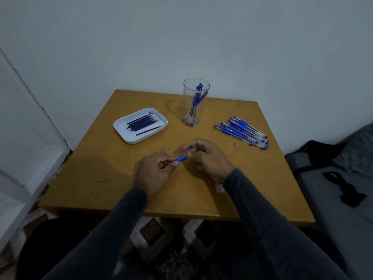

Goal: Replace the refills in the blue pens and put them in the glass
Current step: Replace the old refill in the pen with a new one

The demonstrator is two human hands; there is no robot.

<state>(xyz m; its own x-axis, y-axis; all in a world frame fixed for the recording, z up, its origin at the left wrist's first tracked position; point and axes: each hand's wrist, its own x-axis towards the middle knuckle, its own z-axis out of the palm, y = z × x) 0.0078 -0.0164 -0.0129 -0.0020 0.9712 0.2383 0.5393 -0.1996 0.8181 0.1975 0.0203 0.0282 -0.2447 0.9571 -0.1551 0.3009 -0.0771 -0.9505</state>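
Both hands are working one pen: left hand [155,168] pinching its blue pen [181,158], right hand [207,156] seemingly pinching the refill tip. Several pens are standing finished in the glass [196,102]; a pile [242,131] is waiting

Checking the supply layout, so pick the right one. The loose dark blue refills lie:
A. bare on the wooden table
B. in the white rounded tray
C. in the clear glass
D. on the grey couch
B: the loose dark blue refills lie side by side inside the white rounded tray, left of the clear glass.
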